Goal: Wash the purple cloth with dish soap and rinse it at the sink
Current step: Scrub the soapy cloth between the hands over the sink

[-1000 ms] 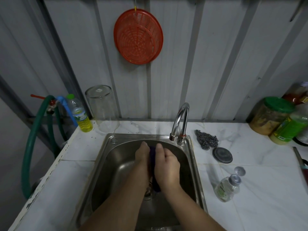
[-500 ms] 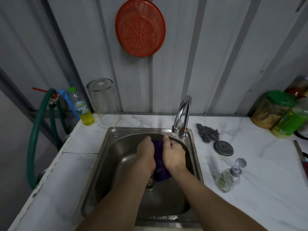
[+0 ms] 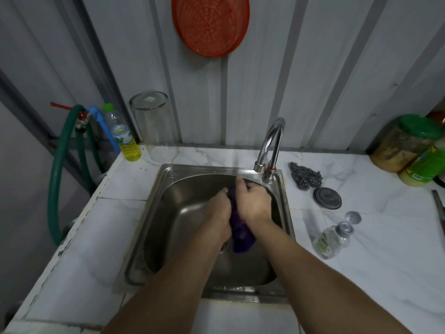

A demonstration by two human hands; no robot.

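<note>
The counter (image 3: 361,273) is tiled in white marble pattern, and the steel sink (image 3: 168,237) is set into it. A tap (image 3: 271,143) stands at the back right corner of the sink; whether water is running cannot be told. No suds are visible, so the rinse is judged not yet finished.

The cloth (image 3: 240,235) is held over the basin, pressed between both hands, with its lower end hanging just above the drain (image 3: 225,247). The left hand (image 3: 218,213) is curled against the cloth from the left; the right hand (image 3: 254,201) is closed over its upper part, fingers wrapped tight.

Risks are noted as follows. The hanging end could be drawn into the drain if the grip is loosened. Water could be thrown over the rim onto the counter by vigorous rubbing. The soap bottle (image 3: 333,239) lies tilted near the sink with its cap open, and spillage is likely if it is knocked by the right forearm. The sink plug (image 3: 327,198) and steel scourer (image 3: 305,175) lie beside the tap, clear of the work.
</note>
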